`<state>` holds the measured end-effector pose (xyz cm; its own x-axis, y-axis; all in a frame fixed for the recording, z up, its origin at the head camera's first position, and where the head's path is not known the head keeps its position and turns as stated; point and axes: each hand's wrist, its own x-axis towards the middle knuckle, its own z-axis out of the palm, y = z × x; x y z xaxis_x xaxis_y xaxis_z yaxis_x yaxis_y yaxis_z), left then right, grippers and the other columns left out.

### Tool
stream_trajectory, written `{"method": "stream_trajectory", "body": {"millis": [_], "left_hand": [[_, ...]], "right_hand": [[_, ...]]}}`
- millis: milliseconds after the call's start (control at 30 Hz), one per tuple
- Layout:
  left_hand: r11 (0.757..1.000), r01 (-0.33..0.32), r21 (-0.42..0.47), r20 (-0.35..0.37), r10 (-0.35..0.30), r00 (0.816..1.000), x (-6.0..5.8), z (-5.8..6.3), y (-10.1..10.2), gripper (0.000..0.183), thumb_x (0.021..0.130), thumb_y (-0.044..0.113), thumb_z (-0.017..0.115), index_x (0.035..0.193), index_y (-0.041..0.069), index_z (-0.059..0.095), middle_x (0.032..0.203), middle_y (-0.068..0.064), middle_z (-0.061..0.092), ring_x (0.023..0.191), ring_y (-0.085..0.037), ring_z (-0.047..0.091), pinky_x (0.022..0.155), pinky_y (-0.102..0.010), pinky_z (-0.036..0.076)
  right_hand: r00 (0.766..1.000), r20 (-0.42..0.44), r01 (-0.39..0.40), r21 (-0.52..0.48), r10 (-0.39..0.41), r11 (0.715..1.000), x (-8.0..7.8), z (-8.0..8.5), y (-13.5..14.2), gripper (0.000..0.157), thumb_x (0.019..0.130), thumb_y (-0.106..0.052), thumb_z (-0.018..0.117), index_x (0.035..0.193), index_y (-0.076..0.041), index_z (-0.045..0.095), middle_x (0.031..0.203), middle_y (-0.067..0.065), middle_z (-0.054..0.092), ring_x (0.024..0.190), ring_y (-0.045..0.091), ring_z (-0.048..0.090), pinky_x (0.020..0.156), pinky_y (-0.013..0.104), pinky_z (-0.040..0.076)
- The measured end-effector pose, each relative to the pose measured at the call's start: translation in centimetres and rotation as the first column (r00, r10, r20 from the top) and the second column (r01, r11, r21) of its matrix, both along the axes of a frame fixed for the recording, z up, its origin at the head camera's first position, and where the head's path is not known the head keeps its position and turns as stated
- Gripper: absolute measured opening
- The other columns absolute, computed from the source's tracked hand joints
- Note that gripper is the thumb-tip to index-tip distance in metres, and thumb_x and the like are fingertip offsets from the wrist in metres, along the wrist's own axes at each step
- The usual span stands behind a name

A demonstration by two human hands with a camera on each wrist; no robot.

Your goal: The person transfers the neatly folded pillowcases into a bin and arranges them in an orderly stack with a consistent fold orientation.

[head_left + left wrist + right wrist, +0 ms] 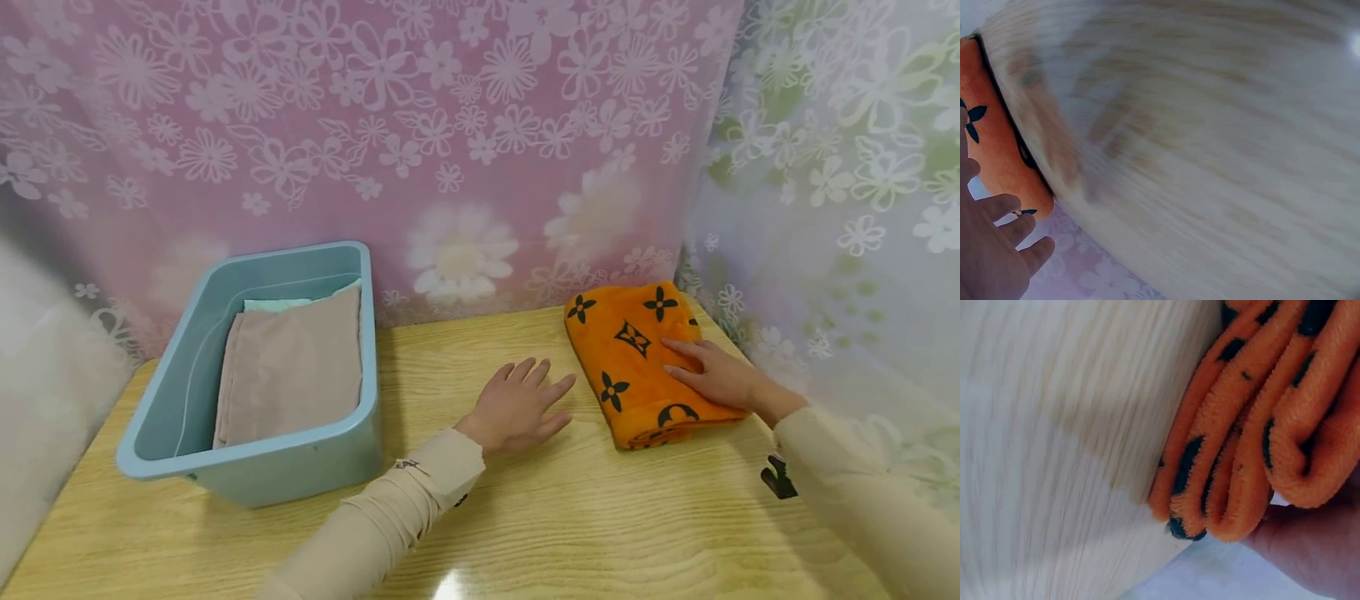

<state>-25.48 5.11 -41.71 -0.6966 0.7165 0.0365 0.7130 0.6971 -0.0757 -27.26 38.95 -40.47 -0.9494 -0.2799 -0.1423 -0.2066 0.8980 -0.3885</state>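
A folded orange plush cloth (637, 342) with black flower and emblem prints lies at the right of the wooden table. My right hand (716, 375) rests on its right part, fingers stretched over the top. Stacked folds of the same orange cloth (1241, 431) show in the right wrist view, with part of the right hand (1316, 544) beside them. My left hand (517, 408) is spread, palm down, left of the cloth and apart from it in the head view. In the left wrist view, the left hand's fingers (1036, 255) overlap the cloth's edge.
A blue plastic tub (292, 467) stands on the left of the table (570, 525). Inside lie a folded grey-brown cloth (296, 367) and a mint-green one (273, 305). Floral curtains (480, 150) hang behind the table and along its right side.
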Motion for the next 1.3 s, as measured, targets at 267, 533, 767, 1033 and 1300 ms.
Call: {"method": "stream_trajectory", "body": {"millis": [267, 533, 767, 1033, 1300], "left_hand": [[0.998, -0.056, 0.029, 0.033, 0.055, 0.998, 1.6, -0.7, -4.3, 0.056, 0.091, 0.056, 0.019, 0.142, 0.035, 0.014, 0.140, -0.008, 0.028, 0.127, -0.027, 0.025, 0.098, -0.045, 0.025], [0.995, -0.055, 0.083, -0.017, 0.057, 0.998, 3.1, -1.3, -7.7, 0.056, 0.092, 0.054, 0.024, 0.142, 0.029, 0.020, 0.138, -0.012, 0.032, 0.124, -0.028, 0.031, 0.095, -0.044, 0.031], [0.988, -0.039, 0.151, -0.090, 0.053, 0.995, 4.0, -1.2, -9.6, 0.055, 0.092, 0.051, 0.028, 0.142, 0.028, 0.023, 0.137, -0.014, 0.033, 0.121, -0.029, 0.035, 0.091, -0.044, 0.035], [0.985, -0.019, 0.169, -0.101, 0.036, 0.994, 4.8, -1.5, -10.6, 0.056, 0.092, 0.052, 0.027, 0.142, 0.028, 0.020, 0.136, -0.016, 0.034, 0.120, -0.030, 0.036, 0.090, -0.044, 0.036], [0.974, -0.055, 0.220, -0.036, 0.065, 0.997, 5.5, -1.7, -11.7, 0.060, 0.090, 0.058, 0.021, 0.142, 0.030, 0.017, 0.134, -0.015, 0.036, 0.120, -0.032, 0.034, 0.091, -0.048, 0.032]], "right_hand": [[0.999, 0.000, -0.045, 0.025, 0.045, 0.999, 1.8, 0.6, -4.7, 0.065, 0.089, -0.049, 0.042, 0.139, -0.008, 0.031, 0.131, 0.036, 0.019, 0.109, 0.054, 0.032, 0.084, 0.061, 0.030], [0.989, -0.098, -0.103, 0.073, 0.110, 0.992, 3.7, 0.5, -9.2, 0.057, 0.088, -0.044, 0.048, 0.134, -0.010, 0.041, 0.123, 0.031, 0.034, 0.095, 0.045, 0.049, 0.078, 0.054, 0.039], [0.981, -0.159, -0.102, 0.090, 0.116, 0.991, 5.3, 0.3, -12.6, 0.052, 0.088, -0.041, 0.051, 0.132, -0.013, 0.046, 0.120, 0.027, 0.041, 0.091, 0.040, 0.052, 0.077, 0.054, 0.038], [0.972, -0.200, -0.096, 0.134, 0.121, 0.986, 6.7, 0.1, -15.6, 0.051, 0.085, -0.045, 0.053, 0.128, -0.017, 0.050, 0.108, 0.017, 0.045, 0.076, 0.026, 0.053, 0.070, 0.047, 0.040], [0.970, -0.202, -0.099, 0.176, 0.135, 0.979, 7.9, 0.1, -18.3, 0.050, 0.084, -0.049, 0.052, 0.126, -0.024, 0.052, 0.105, 0.011, 0.047, 0.069, 0.021, 0.049, 0.061, 0.040, 0.043]]}}
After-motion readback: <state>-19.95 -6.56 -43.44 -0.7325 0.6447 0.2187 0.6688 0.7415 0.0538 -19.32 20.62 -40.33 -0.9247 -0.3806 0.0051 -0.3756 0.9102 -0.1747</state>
